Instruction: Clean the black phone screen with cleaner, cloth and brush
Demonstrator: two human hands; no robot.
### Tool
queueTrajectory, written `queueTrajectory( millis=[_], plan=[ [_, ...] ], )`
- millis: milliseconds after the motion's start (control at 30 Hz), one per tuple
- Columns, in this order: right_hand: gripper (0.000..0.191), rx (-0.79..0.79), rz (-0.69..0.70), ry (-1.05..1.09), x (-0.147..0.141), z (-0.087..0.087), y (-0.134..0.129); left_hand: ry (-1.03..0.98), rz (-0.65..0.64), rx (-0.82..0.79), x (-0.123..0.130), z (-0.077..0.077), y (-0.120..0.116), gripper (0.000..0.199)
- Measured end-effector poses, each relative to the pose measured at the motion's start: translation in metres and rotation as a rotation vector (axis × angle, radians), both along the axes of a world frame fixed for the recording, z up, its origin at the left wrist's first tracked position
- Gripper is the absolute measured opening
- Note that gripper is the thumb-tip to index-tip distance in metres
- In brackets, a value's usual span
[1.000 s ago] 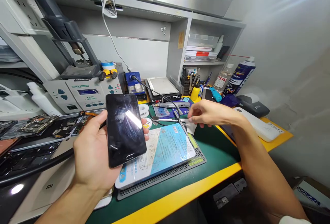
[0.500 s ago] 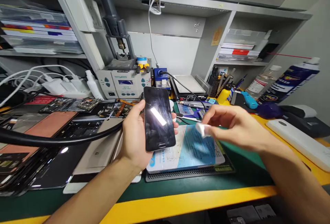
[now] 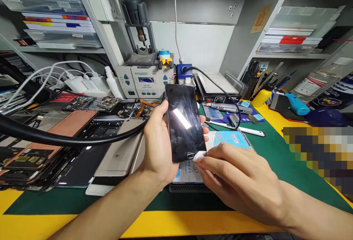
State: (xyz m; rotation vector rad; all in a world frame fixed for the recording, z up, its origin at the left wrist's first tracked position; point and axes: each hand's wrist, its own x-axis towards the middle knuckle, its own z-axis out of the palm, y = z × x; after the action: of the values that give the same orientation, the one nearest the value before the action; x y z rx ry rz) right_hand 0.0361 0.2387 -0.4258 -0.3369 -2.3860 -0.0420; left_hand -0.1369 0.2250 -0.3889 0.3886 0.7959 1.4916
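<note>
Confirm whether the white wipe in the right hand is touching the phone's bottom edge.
Touching. The head view shows the white wipe, pinched in the right hand, pressed against the bottom edge of the black smartphone, with no gap visible.

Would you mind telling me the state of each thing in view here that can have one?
Left hand, closed around the smartphone.
Right hand, pinching the white cloth.
Smartphone, held tilted, screen dark and smudged.
White cloth, bunched against the phone's bottom edge.
Rework station, display lit.
Blue-and-white packet, lying flat, partly under the right hand.
</note>
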Motion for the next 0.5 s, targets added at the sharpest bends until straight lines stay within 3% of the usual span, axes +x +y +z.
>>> queueTrajectory(
  millis=[500],
  plan=[
    [0.012,-0.01,0.027,0.032,-0.005,-0.001,-0.002,-0.001,0.219,0.058,0.011,0.0,-0.005,0.052]
  ],
)
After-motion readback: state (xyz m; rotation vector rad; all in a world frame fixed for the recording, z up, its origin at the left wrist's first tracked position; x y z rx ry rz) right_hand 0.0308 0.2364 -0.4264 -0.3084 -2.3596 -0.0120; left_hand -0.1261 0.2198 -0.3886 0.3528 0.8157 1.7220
